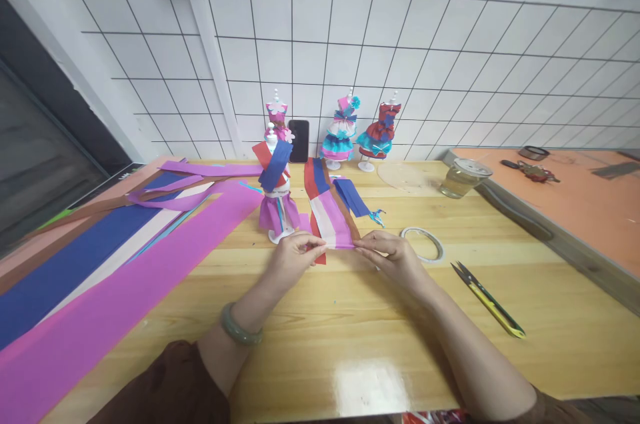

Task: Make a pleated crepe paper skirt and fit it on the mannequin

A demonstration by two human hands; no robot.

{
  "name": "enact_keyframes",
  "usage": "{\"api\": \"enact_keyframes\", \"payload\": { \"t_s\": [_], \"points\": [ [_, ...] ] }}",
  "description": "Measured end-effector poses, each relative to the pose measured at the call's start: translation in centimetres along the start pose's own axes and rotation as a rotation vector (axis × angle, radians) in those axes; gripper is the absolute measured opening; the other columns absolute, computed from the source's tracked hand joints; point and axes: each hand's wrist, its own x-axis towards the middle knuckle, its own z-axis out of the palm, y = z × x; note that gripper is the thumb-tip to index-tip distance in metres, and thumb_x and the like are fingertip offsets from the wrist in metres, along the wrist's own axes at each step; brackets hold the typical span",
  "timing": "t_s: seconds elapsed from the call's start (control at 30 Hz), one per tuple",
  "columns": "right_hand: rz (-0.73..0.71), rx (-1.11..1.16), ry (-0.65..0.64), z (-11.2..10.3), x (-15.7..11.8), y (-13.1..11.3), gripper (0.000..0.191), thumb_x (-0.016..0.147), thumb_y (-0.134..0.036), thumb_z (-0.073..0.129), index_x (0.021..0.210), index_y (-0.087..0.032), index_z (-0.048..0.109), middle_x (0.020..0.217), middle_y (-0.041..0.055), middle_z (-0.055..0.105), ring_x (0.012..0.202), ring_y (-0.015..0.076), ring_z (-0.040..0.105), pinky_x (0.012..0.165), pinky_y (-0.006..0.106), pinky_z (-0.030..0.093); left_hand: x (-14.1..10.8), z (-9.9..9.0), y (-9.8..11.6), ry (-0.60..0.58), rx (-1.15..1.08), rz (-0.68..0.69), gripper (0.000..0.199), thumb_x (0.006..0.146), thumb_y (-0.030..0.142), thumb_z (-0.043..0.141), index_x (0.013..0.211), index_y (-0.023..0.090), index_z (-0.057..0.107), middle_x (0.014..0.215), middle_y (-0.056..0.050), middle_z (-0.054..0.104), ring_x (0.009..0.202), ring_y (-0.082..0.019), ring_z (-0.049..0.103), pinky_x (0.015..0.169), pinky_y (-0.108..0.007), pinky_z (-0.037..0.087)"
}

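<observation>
My left hand (pixel 294 257) pinches the near left corner of a striped crepe paper piece (pixel 334 216), white and pink-purple. The near right corner is between the fingertips of my right hand (pixel 393 256). Its near edge is stretched between both hands, just above the table. Farther back, red and blue crepe paper (pixel 317 177) adjoins it. Close beyond my left hand stands a small white dress form (pixel 278 189) with crossed red and blue strips on top and a purple skirt. Folded blue paper (pixel 351 197) lies to the right of the striped piece.
Long crepe paper strips (pixel 165 257) cover the table's left side. Tape roll (pixel 440 249) and yellow-handled thread snips (pixel 493 304) lie right. Dressed mini forms (pixel 340 134) and a phone (pixel 299 141) stand by the tiled wall. A lidded cup (pixel 463 181) sits back right.
</observation>
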Motion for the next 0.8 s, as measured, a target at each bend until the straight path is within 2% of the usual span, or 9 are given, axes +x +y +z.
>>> {"api": "enact_keyframes", "payload": {
  "t_s": [0.27, 0.43, 0.57, 0.67, 0.8],
  "points": [
    [0.028, 0.019, 0.002, 0.1, 0.0, 0.1, 0.018, 0.079, -0.027, 0.054, 0.087, -0.020, 0.069, 0.075, 0.0067, 0.063, 0.066, 0.0154, 0.058, 0.057, 0.027, 0.045, 0.2, 0.0, -1.2, 0.009, 0.048, -0.016, 0.021, 0.070, 0.034, 0.060, 0.078, 0.015, 0.065, 0.075, -0.002, 0.061, 0.053, -0.009, 0.053, 0.049, -0.021, 0.045],
    [0.069, 0.041, -0.008, 0.0, 0.0, -0.4, 0.019, 0.079, -0.030, 0.053, 0.084, -0.020, 0.068, 0.077, 0.0067, 0.064, 0.070, 0.0164, 0.059, 0.063, 0.028, 0.045, 0.2, -0.2, -0.7, 0.038, 0.147, 0.100, 0.012, 0.071, 0.027, 0.058, 0.072, 0.017, 0.065, 0.071, -0.002, 0.061, 0.067, -0.012, 0.056, 0.060, -0.022, 0.044],
    [0.193, 0.079, -0.029, -0.1, 0.0, -1.1, 0.021, 0.078, -0.034, 0.053, 0.078, -0.018, 0.067, 0.077, 0.0055, 0.064, 0.071, 0.0161, 0.058, 0.064, 0.027, 0.044, 0.2, -0.2, -0.3, 0.061, 0.156, 0.157, 0.009, 0.069, 0.025, 0.060, 0.067, 0.017, 0.065, 0.081, -0.004, 0.060, 0.077, -0.014, 0.056, 0.062, -0.022, 0.044],
    [0.378, 0.181, -0.030, 0.1, 0.1, -1.4, 0.025, 0.075, -0.040, 0.055, 0.074, -0.016, 0.064, 0.067, 0.0027, 0.062, 0.060, 0.0135, 0.055, 0.055, 0.024, 0.040, 0.3, -0.2, -0.4, 0.007, 0.039, 0.058, 0.012, 0.067, 0.028, 0.062, 0.066, 0.016, 0.064, 0.089, -0.006, 0.061, 0.079, -0.015, 0.057, 0.056, -0.021, 0.045],
    [0.543, 0.338, -0.035, 0.4, 0.2, -1.2, 0.032, 0.068, -0.045, 0.061, 0.071, -0.013, 0.063, 0.059, 0.0010, 0.061, 0.052, 0.0106, 0.052, 0.051, 0.022, 0.038, 0.2, 0.0, -0.3, -0.078, -0.140, -0.175, 0.020, 0.065, 0.032, 0.063, 0.071, 0.013, 0.062, 0.068, -0.003, 0.061, 0.052, -0.009, 0.053, 0.044, -0.020, 0.043]
  ]
}}
